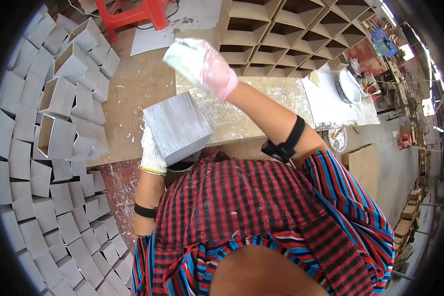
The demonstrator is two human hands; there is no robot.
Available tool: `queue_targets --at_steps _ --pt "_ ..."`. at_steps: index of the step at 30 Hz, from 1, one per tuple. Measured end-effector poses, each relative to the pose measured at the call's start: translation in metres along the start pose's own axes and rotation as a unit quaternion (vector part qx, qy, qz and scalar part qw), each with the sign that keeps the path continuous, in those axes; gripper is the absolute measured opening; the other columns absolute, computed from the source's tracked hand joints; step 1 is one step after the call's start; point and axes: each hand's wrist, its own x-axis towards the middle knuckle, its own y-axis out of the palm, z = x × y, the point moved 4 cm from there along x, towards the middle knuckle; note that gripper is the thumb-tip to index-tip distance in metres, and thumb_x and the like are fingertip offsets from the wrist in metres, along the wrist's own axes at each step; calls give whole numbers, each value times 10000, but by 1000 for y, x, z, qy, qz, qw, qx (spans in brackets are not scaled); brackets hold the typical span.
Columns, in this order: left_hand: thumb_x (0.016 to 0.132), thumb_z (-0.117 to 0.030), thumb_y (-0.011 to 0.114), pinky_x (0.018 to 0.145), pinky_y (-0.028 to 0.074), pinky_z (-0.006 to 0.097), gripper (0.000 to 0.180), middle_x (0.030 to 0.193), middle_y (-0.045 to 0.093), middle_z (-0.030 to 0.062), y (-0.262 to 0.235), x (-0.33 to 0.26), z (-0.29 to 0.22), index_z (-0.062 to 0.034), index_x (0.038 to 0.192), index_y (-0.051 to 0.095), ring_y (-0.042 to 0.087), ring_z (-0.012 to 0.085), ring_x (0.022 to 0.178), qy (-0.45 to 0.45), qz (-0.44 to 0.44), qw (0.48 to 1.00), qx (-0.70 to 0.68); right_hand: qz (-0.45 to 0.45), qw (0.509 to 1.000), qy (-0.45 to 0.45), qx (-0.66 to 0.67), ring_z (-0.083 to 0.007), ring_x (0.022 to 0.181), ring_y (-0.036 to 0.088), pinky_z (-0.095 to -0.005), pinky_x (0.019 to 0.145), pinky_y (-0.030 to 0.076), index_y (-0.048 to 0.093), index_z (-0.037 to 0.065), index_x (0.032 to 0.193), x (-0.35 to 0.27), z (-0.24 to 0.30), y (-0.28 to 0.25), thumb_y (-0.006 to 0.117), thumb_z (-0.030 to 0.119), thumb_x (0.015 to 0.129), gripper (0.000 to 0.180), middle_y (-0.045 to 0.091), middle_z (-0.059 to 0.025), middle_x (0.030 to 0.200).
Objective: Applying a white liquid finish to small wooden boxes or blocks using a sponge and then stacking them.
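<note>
A square box (176,127) with streaky wet-looking grey paint on its outside is tilted at the near edge of the table. My left hand (153,150), in a white knitted glove with a yellow cuff line, grips it from its left side; some of the fingers are hidden by the box. Above and beyond the box, my right hand (216,74) is raised in a pinkish thin glove. It holds a pale green and white pad (181,55), smeared by motion and apart from the box. The right fingers show poorly.
Stacked grey boxes (29,163) fill the left side. Brown open boxes (276,34) stand in rows at the far right of the paint-spotted table (251,118). A red stool (133,15) is at the back; a white tub (349,88) and a small bowl (337,140) are on the right.
</note>
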Motion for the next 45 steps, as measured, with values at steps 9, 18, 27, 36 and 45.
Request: queue_targets --at_steps 9,18,27,36,45 --pt "918 -523 327 914 446 412 585 1203 532 137 12 14 4 -55 1238 471 533 286 1069 -36 224 965 -128 55 814 -91 -571 -255 1064 537 -331 905 410 514 65 1179 -31 -20 33 567 145 854 338 572 -112 1143" --pt "906 -559 323 902 458 419 628 1229 516 134 15 -10 -4 -60 1267 447 539 287 1065 28 -1 1000 -6 -154 865 -79 -471 -214 1030 552 -316 886 431 557 49 1128 -16 30 7 536 96 864 270 573 -139 1127" --pt "907 -554 336 945 423 390 637 1286 467 117 1 8 -5 -64 1310 396 493 273 1130 94 -31 995 11 -10 537 -265 -801 -282 1028 530 -335 908 423 534 6 1142 -54 20 8 556 124 839 326 549 -156 1114" --pt "916 -541 332 997 347 380 620 1322 416 102 30 -7 1 -72 1318 372 425 264 1182 212 -13 977 26 -97 771 -104 -621 -306 947 566 -366 871 442 538 22 1109 -72 -11 16 644 128 777 365 582 -136 1001" --pt "913 -544 337 981 375 382 620 1322 417 106 29 -16 -6 -77 1319 373 443 267 1169 155 -61 986 18 -143 914 -141 -352 -224 1071 525 -314 898 430 461 28 1186 -79 8 -9 562 11 806 393 533 -138 1140"
